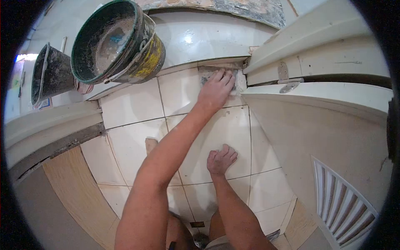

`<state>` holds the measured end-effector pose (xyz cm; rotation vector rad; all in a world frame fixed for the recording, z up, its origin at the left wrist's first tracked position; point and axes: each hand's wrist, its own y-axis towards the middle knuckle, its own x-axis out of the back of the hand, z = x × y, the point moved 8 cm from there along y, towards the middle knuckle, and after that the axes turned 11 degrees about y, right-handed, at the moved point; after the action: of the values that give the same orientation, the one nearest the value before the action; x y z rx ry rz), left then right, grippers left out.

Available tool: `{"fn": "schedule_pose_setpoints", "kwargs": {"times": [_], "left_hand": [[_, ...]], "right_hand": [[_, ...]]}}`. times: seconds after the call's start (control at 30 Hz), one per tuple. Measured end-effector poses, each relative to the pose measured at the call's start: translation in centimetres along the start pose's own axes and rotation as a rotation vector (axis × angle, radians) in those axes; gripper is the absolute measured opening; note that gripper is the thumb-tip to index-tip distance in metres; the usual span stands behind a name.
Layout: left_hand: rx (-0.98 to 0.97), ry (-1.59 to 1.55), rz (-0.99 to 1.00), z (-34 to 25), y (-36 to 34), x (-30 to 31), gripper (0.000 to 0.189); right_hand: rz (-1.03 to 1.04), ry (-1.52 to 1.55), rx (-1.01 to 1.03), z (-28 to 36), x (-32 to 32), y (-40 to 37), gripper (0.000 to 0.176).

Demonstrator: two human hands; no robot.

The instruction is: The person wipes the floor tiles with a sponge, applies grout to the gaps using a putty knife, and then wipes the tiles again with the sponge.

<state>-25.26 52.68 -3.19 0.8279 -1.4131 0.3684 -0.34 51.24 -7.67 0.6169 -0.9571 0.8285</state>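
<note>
Uneven finger pressure, we judged, could have left ridges in the rough, mottled grey rectangular patch (204, 74) at the far edge of the glossy cream square-tiled floor (133, 141). Our left hand (216, 85) lay there palm-down, fingers loosely bent, apparently grasping nothing. Our right hand (223, 159) was half-curled nearer us; whether it held anything, we couldn't tell.

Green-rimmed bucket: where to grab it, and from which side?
Probably by the bail handle of the green-rimmed bucket, mid-span, coming from the wearer's side with the left hand, the nearer one. The bail curves across the outer wall on the wearer's side, outside the open mouth, so fingers should hook it without touching the grey residue inside.
</note>
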Motion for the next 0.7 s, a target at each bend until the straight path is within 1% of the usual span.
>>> {"fn": "schedule_pose_setpoints", "kwargs": {"times": [0.07, 0.1, 0.17, 0.2, 0.27, 0.3, 0.37, 0.4, 0.43, 0.5, 0.53, 0.57, 0.63, 0.67, 0.7], "left_hand": [[-0.215, -0.165, -0.089, 0.1, -2.1, 0.9, 0.038], [-0.214, -0.156, -0.091, 0.8, -2.1, 1.7, 0.038], [-0.339, -0.267, 0.057, 0.8, -1.6, 2.2, 0.037], [-0.343, -0.264, 0.056, 0.8, -0.6, 3.2, 0.037], [-0.020, -0.224, -0.004, 2.2, 2.4, 4.6, 0.036], [-0.019, -0.223, -0.014, 1.0, 3.2, 4.3, 0.036], [0.126, 0.056, 0.265, -0.1, 4.2, 1.0, 0.035], [0.129, 0.097, 0.149, -0.7, 3.7, 0.7, 0.035], [0.126, 0.088, 0.143, -0.9, 3.1, 0.5, 0.035], [0.085, -0.026, 0.103, -0.6, 2.4, 0.5, 0.036], [0.032, -0.085, 0.174, -0.1, 2.5, 0.4, 0.037], [0.029, -0.087, 0.177, -0.2, 2.5, 1.0, 0.037], [0.047, -0.152, 0.112, 0.7, 2.6, 2.8, 0.035], [0.156, -0.114, 0.130, 0.8, 3.1, 3.2, 0.035], [0.147, -0.112, 0.122, 0.0, 3.8, 2.9, 0.035]], "right_hand": [[-0.002, -0.014, 0.020, 0.5, 0.1, -0.1, 0.043], [-0.004, 0.017, 0.016, 0.7, 0.4, 0.0, 0.043], [-0.016, 0.053, 0.017, 0.7, 0.6, 0.6, 0.042], [-0.025, 0.047, 0.028, 0.8, 0.7, 0.6, 0.042], [-0.034, 0.039, 0.041, 1.1, 0.5, 0.2, 0.041], [-0.046, 0.042, 0.045, 1.0, 0.4, 0.2, 0.040], [-0.066, 0.034, 0.055, 0.8, 0.6, 0.3, 0.039], [-0.028, 0.049, 0.025, 0.5, 0.4, 0.3, 0.038], [0.012, 0.065, -0.010, 0.4, 0.2, 0.1, 0.038], [-0.018, 0.064, 0.007, 0.9, 0.6, 0.5, 0.038], [-0.030, 0.078, 0.020, 1.0, 0.9, 0.4, 0.038], [-0.029, 0.077, 0.016, 0.7, 1.0, 0.2, 0.038], [-0.025, 0.055, 0.007, 0.9, 0.6, 0.3, 0.039], [-0.031, 0.065, 0.005, 1.1, 0.5, 0.2, 0.039], [-0.012, 0.070, -0.003, 1.0, 0.4, 0.2, 0.039]]}}
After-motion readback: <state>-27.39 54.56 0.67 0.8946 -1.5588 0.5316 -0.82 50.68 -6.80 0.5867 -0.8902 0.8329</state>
